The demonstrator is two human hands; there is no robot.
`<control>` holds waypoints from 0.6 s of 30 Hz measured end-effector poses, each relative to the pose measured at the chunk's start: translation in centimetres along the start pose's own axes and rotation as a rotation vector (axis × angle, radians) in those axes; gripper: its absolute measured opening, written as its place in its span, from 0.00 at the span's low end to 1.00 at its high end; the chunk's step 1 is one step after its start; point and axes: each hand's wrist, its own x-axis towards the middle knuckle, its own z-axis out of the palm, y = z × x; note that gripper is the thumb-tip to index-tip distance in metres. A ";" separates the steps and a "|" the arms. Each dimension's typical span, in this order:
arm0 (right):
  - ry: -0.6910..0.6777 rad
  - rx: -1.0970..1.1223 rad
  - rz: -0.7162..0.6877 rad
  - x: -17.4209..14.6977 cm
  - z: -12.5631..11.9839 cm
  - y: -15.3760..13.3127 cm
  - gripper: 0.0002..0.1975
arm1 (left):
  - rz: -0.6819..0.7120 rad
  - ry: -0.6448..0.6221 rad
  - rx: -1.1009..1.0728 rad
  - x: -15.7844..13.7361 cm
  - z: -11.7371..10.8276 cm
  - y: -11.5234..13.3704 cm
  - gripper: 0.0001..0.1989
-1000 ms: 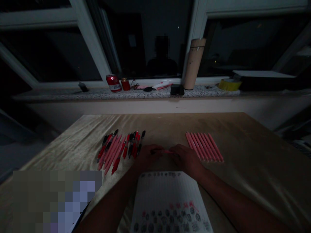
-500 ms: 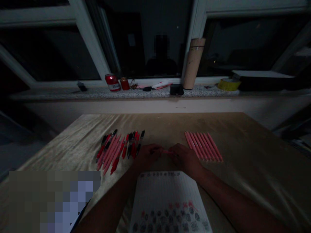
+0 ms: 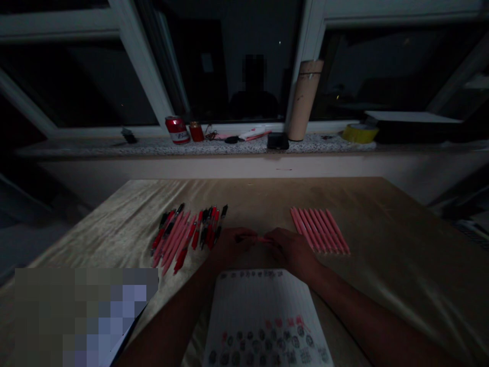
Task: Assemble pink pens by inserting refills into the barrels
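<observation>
A pink pen (image 3: 261,239) lies level between my two hands, just beyond the top of a ruled paper sheet (image 3: 255,300). My left hand (image 3: 232,243) has its fingers closed on the pen's left end. The right end is pinched in my right hand (image 3: 292,247). Fingers cover much of the pen. Left of my left hand lies a loose spread of pink, red and black pens (image 3: 178,242). A neat row of several pink pens (image 3: 321,230) lies side by side just right of my right hand. Handwritten marks in black and red cover parts of the sheet.
Beyond the cloth-covered table (image 3: 260,199) runs a speckled windowsill (image 3: 153,148). On it stand a red can (image 3: 178,130), a small jar (image 3: 196,132), a tall cardboard-coloured cylinder (image 3: 304,102) and yellow tape (image 3: 359,133). The lower left corner is blurred out.
Both hands stay almost in place, with small finger shifts. More of the pink pen shows by my left fingers now. The pens on the table have not moved.
</observation>
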 end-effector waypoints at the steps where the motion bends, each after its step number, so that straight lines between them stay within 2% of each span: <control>1: -0.003 -0.001 0.001 0.0 0.0 0.0 0.12 | 0.003 0.005 -0.004 0.0 0.0 0.0 0.12; 9: 0.002 0.000 0.030 0.2 -0.2 -0.3 0.12 | 0.093 0.036 -0.017 0.3 0.1 -1.0 0.13; 13: 0.057 0.008 0.013 0.0 0.0 0.0 0.09 | 0.057 0.050 -0.049 0.4 0.2 -1.4 0.17; 18: 0.119 -0.001 -0.023 0.0 0.4 0.3 0.08 | 0.043 0.037 -0.113 0.3 0.2 -0.7 0.16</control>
